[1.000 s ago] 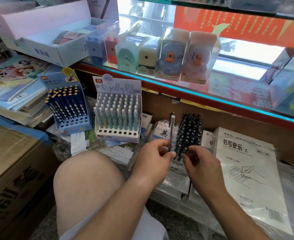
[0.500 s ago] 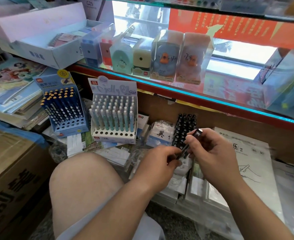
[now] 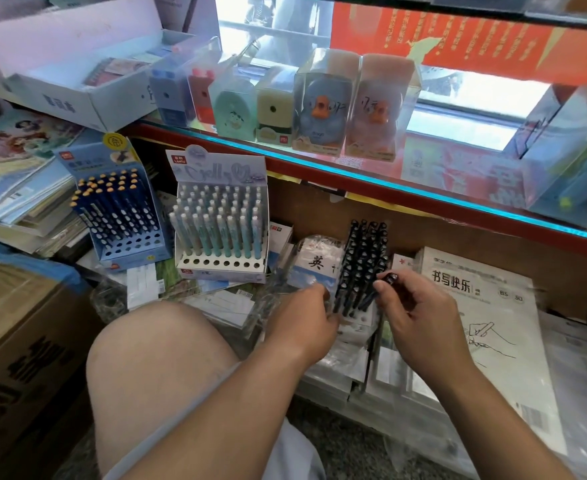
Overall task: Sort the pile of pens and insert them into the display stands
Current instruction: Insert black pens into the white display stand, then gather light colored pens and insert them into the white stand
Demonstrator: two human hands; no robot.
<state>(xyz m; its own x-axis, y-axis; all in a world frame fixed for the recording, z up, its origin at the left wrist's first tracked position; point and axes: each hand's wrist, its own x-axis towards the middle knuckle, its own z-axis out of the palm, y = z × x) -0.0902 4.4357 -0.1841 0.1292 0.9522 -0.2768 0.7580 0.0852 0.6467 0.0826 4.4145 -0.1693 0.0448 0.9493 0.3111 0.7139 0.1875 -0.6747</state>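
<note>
A rack of several black pens stands in a white display stand at the centre, under the shelf. My right hand pinches a black pen at its top end, right beside the rack's right side. On the rack's left edge sits my left hand, fingers curled at the stand's base; what it holds is hidden. Further left stand a white stand of pale teal pens with empty front holes, and a blue stand of dark blue pens.
A red-edged glass shelf with boxed pencil sharpeners overhangs the stands. A writing pad lies at the right, stacked books at the left, a cardboard box at lower left. My bare knee is in front.
A second ago my left hand held a pen upright. My right hand took it, raised it, then brought it down to the right side of the black rack; my left hand dropped to the stand's base.
</note>
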